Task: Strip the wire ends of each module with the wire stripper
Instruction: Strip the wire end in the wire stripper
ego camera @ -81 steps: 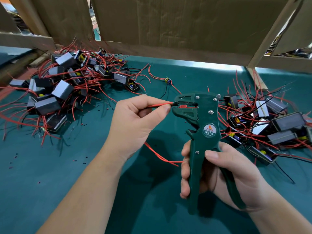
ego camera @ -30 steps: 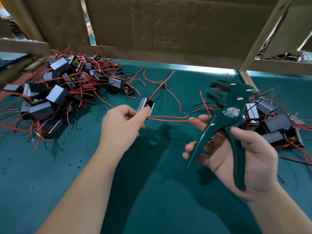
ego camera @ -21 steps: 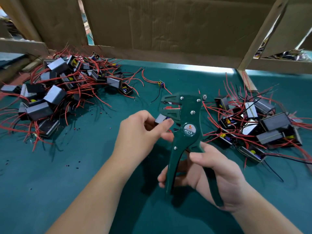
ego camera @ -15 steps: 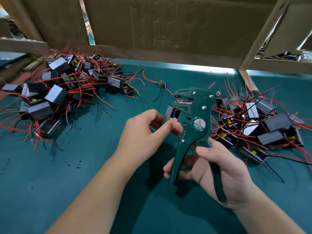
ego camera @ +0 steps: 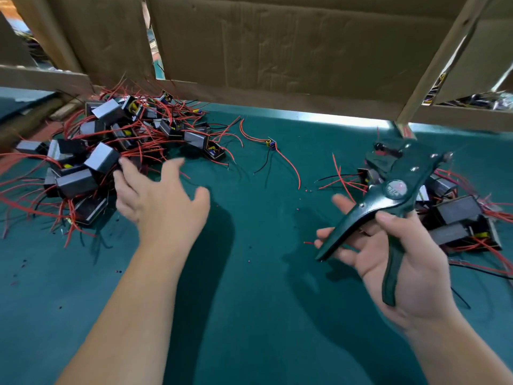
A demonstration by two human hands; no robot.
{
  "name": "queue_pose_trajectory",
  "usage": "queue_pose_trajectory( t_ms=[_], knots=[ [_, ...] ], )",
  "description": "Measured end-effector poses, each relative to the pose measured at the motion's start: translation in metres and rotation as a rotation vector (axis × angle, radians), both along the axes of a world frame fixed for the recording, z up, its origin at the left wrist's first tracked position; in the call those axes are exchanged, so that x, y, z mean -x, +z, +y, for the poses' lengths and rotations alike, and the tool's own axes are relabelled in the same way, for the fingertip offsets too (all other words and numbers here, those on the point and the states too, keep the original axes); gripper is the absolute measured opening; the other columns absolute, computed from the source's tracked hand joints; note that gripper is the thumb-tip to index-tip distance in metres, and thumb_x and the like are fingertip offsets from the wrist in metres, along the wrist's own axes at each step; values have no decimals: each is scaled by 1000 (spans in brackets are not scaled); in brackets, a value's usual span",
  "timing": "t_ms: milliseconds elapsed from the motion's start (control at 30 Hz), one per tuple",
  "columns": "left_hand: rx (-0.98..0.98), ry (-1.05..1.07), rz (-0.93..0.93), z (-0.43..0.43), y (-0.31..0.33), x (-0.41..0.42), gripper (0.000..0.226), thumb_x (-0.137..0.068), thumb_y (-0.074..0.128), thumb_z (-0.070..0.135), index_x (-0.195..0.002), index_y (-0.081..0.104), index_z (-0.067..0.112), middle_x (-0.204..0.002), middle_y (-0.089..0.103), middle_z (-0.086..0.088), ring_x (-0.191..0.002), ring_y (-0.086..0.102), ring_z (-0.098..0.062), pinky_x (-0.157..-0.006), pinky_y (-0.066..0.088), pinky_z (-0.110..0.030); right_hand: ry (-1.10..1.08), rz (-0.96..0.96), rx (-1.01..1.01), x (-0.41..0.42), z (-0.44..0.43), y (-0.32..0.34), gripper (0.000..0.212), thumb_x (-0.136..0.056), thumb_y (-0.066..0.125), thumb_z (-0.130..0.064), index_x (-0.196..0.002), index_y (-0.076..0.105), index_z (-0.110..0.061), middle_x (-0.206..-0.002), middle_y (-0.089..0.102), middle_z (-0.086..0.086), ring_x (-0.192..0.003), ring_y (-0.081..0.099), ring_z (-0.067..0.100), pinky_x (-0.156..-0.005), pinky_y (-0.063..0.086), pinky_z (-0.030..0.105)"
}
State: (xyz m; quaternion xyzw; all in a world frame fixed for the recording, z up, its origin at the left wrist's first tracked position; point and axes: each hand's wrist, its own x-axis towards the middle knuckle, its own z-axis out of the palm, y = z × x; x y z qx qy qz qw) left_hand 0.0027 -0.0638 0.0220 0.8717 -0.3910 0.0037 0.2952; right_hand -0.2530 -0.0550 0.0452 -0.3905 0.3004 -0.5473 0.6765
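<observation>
My right hand (ego camera: 399,262) holds the dark green wire stripper (ego camera: 388,201) by its handles, jaws pointing up and left over the right pile of modules (ego camera: 458,215). My left hand (ego camera: 158,204) is empty with fingers spread, stretched out toward the left pile of grey and black modules (ego camera: 102,159) with red wires; its fingertips are at the pile's edge beside a grey module. A small loose part with red and black wires (ego camera: 271,143) lies alone on the mat between the piles.
The work surface is a teal mat (ego camera: 249,287) dotted with tiny bits of stripped insulation. Cardboard panels (ego camera: 277,48) and wooden slats (ego camera: 433,65) wall off the back. Red wires from both piles sprawl across the mat.
My left hand no longer holds a module and has swung left to the left pile. My right hand has moved the stripper right, over the right pile.
</observation>
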Motion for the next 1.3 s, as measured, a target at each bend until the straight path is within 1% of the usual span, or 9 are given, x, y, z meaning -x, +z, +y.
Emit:
queue_pose_trajectory(
  t_ms=[200,333,467,633,733,833,933,1067,1300],
  knots=[
    [-259,-1,1,-6,-9,-12,53,-84,52,42,-133,50,23,-144,40,-11,-137,24,-34,-112,7,-55,102,-46,-34,-1,1,0,40,-78,45,-21,-116,37,-13,-119,59,33,-78,64,46,-71,55,54],
    [54,-25,80,-6,0,-8,52,-83,57,35,-132,50,20,-136,49,-3,-127,37,-26,-104,22,-46,139,-69,-36,1,0,-2,67,-57,81,-31,-108,43,-10,-120,58,34,-80,64,46,-74,54,55],
    [581,-385,124,6,19,7,26,-81,58,23,-105,69,22,-95,67,9,-91,60,-15,-86,42,-27,184,-93,-11,0,1,-2,55,-55,81,-33,-96,50,-14,-121,56,36,-82,64,47,-75,53,56],
    [134,-1055,784,21,23,31,30,-73,62,37,-92,75,19,-65,70,-7,-49,57,-20,-51,45,-25,203,-108,-18,-1,1,-2,56,-57,80,-33,-101,49,-16,-124,54,36,-83,63,46,-79,52,59],
    [225,-1044,919,15,21,34,34,-77,58,39,-105,73,25,-45,54,-4,-35,36,-9,-38,31,-16,209,-120,-20,0,1,-2,51,-58,79,-32,-97,51,-17,-125,52,37,-83,63,46,-81,52,60],
    [484,-654,787,6,17,28,24,-85,52,29,-100,70,26,-43,43,10,-43,37,-5,-46,31,-16,202,-120,-30,-1,1,-1,54,-56,80,-33,-98,52,-15,-123,54,37,-83,62,46,-77,53,57],
    [266,-335,331,-2,4,19,21,-88,52,34,-107,60,37,-59,51,10,-67,53,-9,-61,40,-31,211,-116,-47,-2,1,-2,60,-55,78,-35,-105,54,-12,-125,54,34,-84,62,45,-76,53,55],
    [-7,-322,96,-7,-6,18,41,-85,48,58,-125,47,50,-98,44,5,-108,42,-24,-93,29,-38,218,-115,-76,-3,1,-3,78,-55,76,-35,-125,51,-11,-124,57,30,-83,63,43,-77,54,55],
    [30,-441,151,-10,-8,23,46,-76,62,37,-122,58,40,-107,58,16,-114,47,-16,-86,21,-28,234,-124,-101,-5,2,-3,86,-53,79,-35,-129,49,-8,-125,57,31,-82,64,43,-75,54,55]
  ],
)
